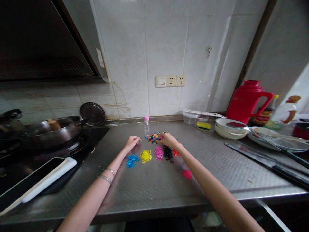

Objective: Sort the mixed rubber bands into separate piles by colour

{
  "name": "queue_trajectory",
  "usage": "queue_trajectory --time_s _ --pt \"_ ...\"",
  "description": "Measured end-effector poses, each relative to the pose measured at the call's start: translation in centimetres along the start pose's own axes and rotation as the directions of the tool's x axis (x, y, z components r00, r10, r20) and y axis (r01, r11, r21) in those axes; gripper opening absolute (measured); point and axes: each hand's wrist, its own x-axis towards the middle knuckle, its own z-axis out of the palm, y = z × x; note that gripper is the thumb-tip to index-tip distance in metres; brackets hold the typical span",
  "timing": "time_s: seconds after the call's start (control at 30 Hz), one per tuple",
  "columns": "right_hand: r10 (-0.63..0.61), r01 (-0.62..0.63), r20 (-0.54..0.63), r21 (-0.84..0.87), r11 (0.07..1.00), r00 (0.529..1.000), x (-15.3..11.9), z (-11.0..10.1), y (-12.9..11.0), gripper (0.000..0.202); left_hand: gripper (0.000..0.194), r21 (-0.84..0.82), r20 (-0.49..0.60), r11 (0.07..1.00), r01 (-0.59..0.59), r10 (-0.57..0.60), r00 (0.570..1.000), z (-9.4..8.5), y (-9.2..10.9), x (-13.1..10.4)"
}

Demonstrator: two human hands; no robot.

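Our steel counter (pixel 145 193) — alive with colour!
Our right hand (pixel 169 140) meets the tangled multicoloured bands (pixel 152 138); our left hand (pixel 132 142) curls beside them — either gripping? We can't tell. Nearer us, single-colour piles (pixel 145 156): blue, yellow, black, pink, red.

Right forearm (pixel 205 177) hides part of the red pile (pixel 176 153)

Red, yellow, blue and black speckle the mixed pile (pixel 152 138). The rest have one colour each: a blue pile (pixel 132 160), a yellow pile (pixel 145 156), a pink pile (pixel 158 153), a black pile (pixel 167 153), a red pile (pixel 176 153). The clear bottle (pixel 146 128) has a pink cap (pixel 146 118); the grey counter (pixel 145 190) bears a fine repeating pattern; the flask (pixel 242 103) is red.
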Motion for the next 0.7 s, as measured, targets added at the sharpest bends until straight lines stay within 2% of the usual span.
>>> queue_trajectory --time_s 0.3,0.53,0.7 --pt "0.033 -0.028 0.07 -0.07 0.997 0.997 0.3 0.4 -0.5 0.042 0.033 -0.003 -0.015 1.0 0.016 -0.016 1.0 0.2 -0.2 0.2" --pt "-0.003 0.004 0.017 -0.069 0.998 1.0 0.2 0.5 0.0 0.041 0.033 -0.01 -0.017 1.0 0.012 -0.012 1.0 0.2 -0.4 0.2" --pt "-0.013 0.013 0.012 -0.002 1.0 1.0 0.2 0.0 0.5 0.04 0.034 0.003 -0.014 1.0 0.015 -0.015 1.0 0.2 -0.2 0.1"
